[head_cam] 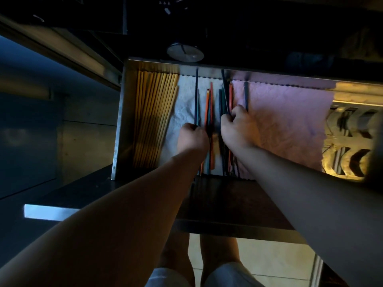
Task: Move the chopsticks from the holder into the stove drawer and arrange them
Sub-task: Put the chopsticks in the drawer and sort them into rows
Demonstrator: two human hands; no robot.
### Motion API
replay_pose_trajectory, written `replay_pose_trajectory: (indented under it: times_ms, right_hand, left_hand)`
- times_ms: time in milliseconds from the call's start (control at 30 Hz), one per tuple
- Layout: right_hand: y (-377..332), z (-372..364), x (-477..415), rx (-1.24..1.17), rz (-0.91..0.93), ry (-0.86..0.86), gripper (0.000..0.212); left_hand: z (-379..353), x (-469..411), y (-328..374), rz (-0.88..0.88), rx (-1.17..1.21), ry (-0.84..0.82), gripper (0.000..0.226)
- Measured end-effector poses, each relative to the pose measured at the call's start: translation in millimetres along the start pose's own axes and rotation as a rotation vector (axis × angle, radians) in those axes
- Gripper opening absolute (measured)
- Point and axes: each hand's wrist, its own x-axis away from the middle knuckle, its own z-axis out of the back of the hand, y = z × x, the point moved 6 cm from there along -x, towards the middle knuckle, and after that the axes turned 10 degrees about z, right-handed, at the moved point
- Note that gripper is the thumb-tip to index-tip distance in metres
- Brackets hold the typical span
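In the open metal drawer, a tidy row of wooden chopsticks lies along the left wall, and coloured chopsticks lie loose in the middle on a white paper liner, left of a pink liner. The left hand has its grip clenched round a dark blue chopstick that points to the far wall. Just right of it, the right hand grasps a few dark chopsticks, fingers curled around them.
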Motion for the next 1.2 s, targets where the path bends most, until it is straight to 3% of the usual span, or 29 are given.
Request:
replay_pose_trajectory:
  times_ms: [133,333,533,733,933,1200]
  right_hand:
    - [14.9,9.0,2.5,-0.126,0.024,0.065,0.008]
    - [32.4,28.7,6.0,-0.228,0.060,0.102,0.009]
    - [46.5,45.5,15.4,-0.274,0.040,0.088,0.010]
    - [55.9,49.1,20.0,-0.364,0.018,0.084,0.012]
    - [50.0,52.4,21.2,-0.370,0.060,0.017,0.010]
    - [52.5,46.8,22.8,-0.430,0.051,0.006,0.010]
  left_hand:
    - [-20.7,9.3,2.6,0.013,0.011,0.000,0.025]
    - [-55.7,13.4,3.8,-0.046,-0.006,0.000,0.025]
    - [-66.7,12.9,4.8,-0.137,-0.102,0.178,0.022]
    - [-75.0,18.3,14.9,-0.211,-0.136,0.229,0.023]
    - [-73.3,17.1,11.9,-0.181,-0.179,0.268,0.025]
    - [-76.4,5.0,16.6,-0.029,-0.167,0.145,0.031]
